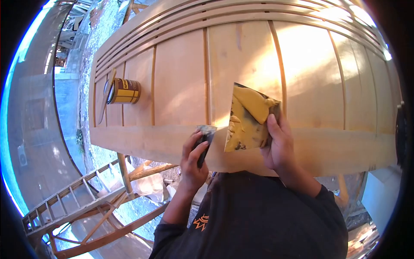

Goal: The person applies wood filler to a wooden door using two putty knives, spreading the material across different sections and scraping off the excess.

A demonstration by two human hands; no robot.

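Observation:
My left hand (195, 162) is closed around a small dark scraper (206, 144), its pale edge pointing up over the near border of a wooden door panel (179, 86). A flat square plate (248, 139) is gripped at its right edge by my right hand (279, 144), the thumb on its upper face. Thick yellow paste (254, 103) covers much of the plate, with a heap along the top and smears at the left. The plate is tilted, apart from the scraper. My right fingers are partly hidden behind it.
A brown and yellow can (129, 91) lies on its side at the panel's left, with a stick (109, 88) by its mouth. Below left are a wooden ladder (71, 194) and trestle beams (125, 175). Slats (172, 26) run along the panel's far side.

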